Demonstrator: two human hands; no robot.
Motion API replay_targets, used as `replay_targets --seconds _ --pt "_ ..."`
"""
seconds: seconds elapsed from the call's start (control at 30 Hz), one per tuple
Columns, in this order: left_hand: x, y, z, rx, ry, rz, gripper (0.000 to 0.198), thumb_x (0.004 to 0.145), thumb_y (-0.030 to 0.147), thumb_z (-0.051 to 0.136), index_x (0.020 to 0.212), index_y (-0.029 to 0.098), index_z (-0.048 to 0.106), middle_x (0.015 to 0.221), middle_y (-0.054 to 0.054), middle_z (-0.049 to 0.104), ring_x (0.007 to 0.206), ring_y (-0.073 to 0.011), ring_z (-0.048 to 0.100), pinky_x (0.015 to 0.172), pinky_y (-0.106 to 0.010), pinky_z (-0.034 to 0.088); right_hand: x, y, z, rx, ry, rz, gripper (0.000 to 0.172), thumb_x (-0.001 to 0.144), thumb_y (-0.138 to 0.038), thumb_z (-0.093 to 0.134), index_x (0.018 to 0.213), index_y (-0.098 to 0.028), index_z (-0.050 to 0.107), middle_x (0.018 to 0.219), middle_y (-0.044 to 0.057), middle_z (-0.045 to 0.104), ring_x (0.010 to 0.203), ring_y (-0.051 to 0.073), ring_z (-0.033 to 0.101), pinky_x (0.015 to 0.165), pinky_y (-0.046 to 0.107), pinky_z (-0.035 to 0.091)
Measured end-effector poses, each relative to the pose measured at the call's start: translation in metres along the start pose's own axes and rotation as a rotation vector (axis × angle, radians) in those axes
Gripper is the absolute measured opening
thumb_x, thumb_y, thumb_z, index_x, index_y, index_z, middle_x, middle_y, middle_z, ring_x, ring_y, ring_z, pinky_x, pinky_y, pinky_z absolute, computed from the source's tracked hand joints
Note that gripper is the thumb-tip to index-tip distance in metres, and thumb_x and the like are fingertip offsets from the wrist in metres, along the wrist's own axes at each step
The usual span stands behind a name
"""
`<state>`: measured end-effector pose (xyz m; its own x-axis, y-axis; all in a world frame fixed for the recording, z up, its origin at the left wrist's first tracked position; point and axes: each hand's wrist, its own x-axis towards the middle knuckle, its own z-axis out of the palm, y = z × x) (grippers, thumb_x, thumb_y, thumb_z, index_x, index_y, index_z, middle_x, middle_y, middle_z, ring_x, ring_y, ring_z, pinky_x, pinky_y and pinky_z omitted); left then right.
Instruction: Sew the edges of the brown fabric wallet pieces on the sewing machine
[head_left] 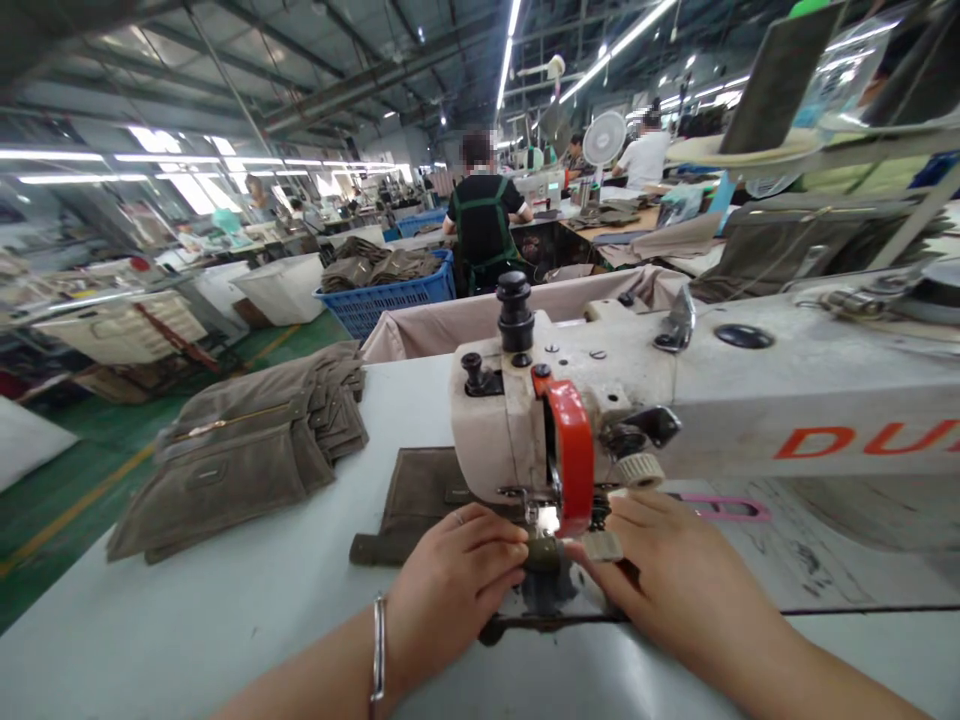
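A dark brown-grey fabric piece (420, 490) with a small label patch lies under the sewing machine (491, 430). Its near edge is rolled or folded over and runs beneath the needle area. My left hand (469, 560), with a ring and a silver bracelet, grips that folded edge just left of the presser foot, fingertips pressed together. On the other side, my right hand (667, 550) holds the edge close to the needle, its fingers partly hidden behind machine parts. A red guard (574, 455) stands between the two hands, above the cloth.
Stacked brown fabric pieces (247, 430) with zippers lie at the table's left. Pink-handled snips (731, 508) rest under the machine arm. Beyond the table are a blue crate (397, 300) full of fabric and a seated person (484, 215). A thread cone (780, 80) stands upper right.
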<state>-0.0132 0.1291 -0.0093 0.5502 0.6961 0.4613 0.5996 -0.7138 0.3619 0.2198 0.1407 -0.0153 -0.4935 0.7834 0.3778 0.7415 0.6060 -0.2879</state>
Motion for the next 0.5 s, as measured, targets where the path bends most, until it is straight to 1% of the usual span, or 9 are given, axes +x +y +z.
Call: replay_targets --seconds 0.07,0.13,0.17,0.23,0.37,0.5 --pt "0.001 0.008 0.004 -0.002 -0.002 -0.037 0.011 0.091 0.021 0.058 0.097 0.020 0.067 0.099 0.000 0.071 0.090 -0.0165 0.064 0.086 -0.031 0.052 0.000 -0.006 0.001 0.136 0.007 -0.081 0.010 0.088 -0.020 0.053 0.085 -0.019 0.062 0.090 0.007 0.063 0.089 0.025 0.056 0.081 0.043 0.048" --pt "0.001 0.014 0.005 -0.004 -0.004 -0.068 0.012 0.091 0.021 0.057 0.096 0.021 0.068 0.100 0.000 0.071 0.092 -0.0165 0.063 0.088 -0.031 0.051 0.001 -0.012 0.003 0.261 -0.012 -0.144 0.016 0.088 -0.012 0.051 0.095 -0.021 0.062 0.097 0.005 0.064 0.092 0.021 0.057 0.082 0.037 0.049" --pt "0.001 0.016 0.006 -0.006 0.000 -0.080 0.013 0.092 0.021 0.056 0.095 0.021 0.068 0.100 0.000 0.071 0.091 -0.0162 0.064 0.088 -0.031 0.051 0.001 -0.014 0.004 0.299 -0.021 -0.153 0.019 0.088 -0.010 0.050 0.097 -0.022 0.062 0.098 0.004 0.065 0.092 0.020 0.058 0.081 0.034 0.049" --pt "0.002 0.017 0.006 -0.005 0.016 -0.090 0.017 0.094 0.022 0.052 0.093 0.021 0.068 0.098 0.000 0.071 0.090 -0.0157 0.064 0.087 -0.030 0.051 0.002 -0.017 0.005 0.326 -0.022 -0.143 0.018 0.089 -0.011 0.050 0.095 -0.022 0.063 0.094 0.003 0.065 0.088 0.018 0.059 0.078 0.032 0.050" --pt "0.005 0.015 0.007 0.023 0.034 -0.057 0.024 0.097 0.021 0.045 0.091 0.019 0.068 0.095 -0.002 0.072 0.088 -0.0148 0.065 0.087 -0.029 0.052 0.004 -0.017 0.007 0.266 0.022 -0.151 0.015 0.089 -0.015 0.051 0.088 -0.022 0.064 0.087 0.003 0.066 0.082 0.017 0.061 0.074 0.030 0.052" --pt "0.009 0.010 0.010 0.051 0.033 -0.039 0.021 0.095 0.018 0.047 0.091 0.019 0.068 0.095 -0.002 0.072 0.090 -0.0157 0.065 0.088 -0.029 0.052 0.005 -0.016 0.009 0.098 0.110 -0.185 0.016 0.086 -0.013 0.052 0.085 -0.022 0.065 0.088 0.004 0.068 0.078 0.017 0.063 0.070 0.028 0.053"
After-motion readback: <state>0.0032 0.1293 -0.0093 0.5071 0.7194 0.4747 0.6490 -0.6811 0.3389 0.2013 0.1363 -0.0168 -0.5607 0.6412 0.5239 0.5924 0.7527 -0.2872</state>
